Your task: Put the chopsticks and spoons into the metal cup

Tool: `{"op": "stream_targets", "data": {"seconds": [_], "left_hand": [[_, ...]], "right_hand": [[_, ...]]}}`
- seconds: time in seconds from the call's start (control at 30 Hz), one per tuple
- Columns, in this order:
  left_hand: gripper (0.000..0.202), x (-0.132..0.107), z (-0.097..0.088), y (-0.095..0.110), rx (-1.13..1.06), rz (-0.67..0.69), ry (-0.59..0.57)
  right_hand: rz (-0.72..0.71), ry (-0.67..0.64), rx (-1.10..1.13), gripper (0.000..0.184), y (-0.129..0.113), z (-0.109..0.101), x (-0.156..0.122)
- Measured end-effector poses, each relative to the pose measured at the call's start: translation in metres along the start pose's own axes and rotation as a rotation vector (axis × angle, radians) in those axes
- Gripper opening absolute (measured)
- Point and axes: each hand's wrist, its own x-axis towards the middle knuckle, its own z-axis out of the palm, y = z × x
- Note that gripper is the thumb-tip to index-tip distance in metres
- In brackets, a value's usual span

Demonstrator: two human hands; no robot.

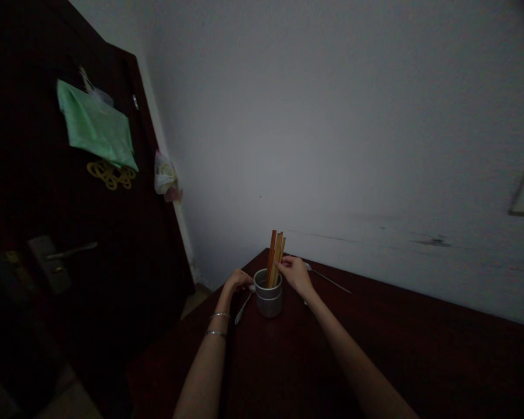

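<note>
A grey metal mug (269, 304) stands upright near the far corner of the dark table. Several wooden chopsticks (276, 256), some reddish and some pale, rise from it, leaning slightly right. With thumb and fingertips together, my right hand (296, 273) pinches the paler chopsticks just above the rim. My left hand (240, 280) is closed at the mug's left side, where the handle is; its fingers partly hide the handle. A spoon (243, 309) lies on the table just below that hand. The lower ends of the chopsticks are hidden inside the mug.
Behind my right hand, a thin long-handled utensil (329, 280) lies on the dark table (288, 366), its other end partly hidden. A white wall (332, 145) borders the table's far edge. At left is a dark door (126, 250) with a green cloth (96, 123) hanging on it.
</note>
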Motion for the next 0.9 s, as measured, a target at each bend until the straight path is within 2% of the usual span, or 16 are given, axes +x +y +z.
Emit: {"op": "stream_targets", "data": {"seconds": [0.27,0.43,0.6,0.7,0.8,0.83,0.9], "left_hand": [[0.007,0.000,-0.002,0.002,0.148,-0.059,0.049],[0.009,-0.007,-0.005,0.009,0.141,-0.042,0.066],[0.012,-0.017,-0.013,0.024,0.084,0.000,0.163],[0.017,-0.024,-0.025,0.044,0.022,0.037,0.275],[0.028,-0.045,-0.041,0.079,-0.075,0.141,0.394],[0.030,-0.057,-0.047,0.093,-0.178,0.243,0.447],[0.031,-0.088,-0.054,0.122,-0.297,0.450,0.454]], "right_hand": [[0.026,0.010,0.024,0.022,-0.014,-0.005,-0.003],[-0.011,0.019,0.092,0.027,-0.027,-0.016,-0.003],[-0.075,0.068,0.194,0.028,-0.039,-0.032,0.002],[-0.109,0.106,0.283,0.028,-0.052,-0.047,0.003],[-0.151,0.124,0.348,0.027,-0.074,-0.065,-0.003],[-0.166,0.120,0.360,0.027,-0.083,-0.071,-0.006],[-0.197,0.103,0.373,0.025,-0.100,-0.081,-0.015]]}}
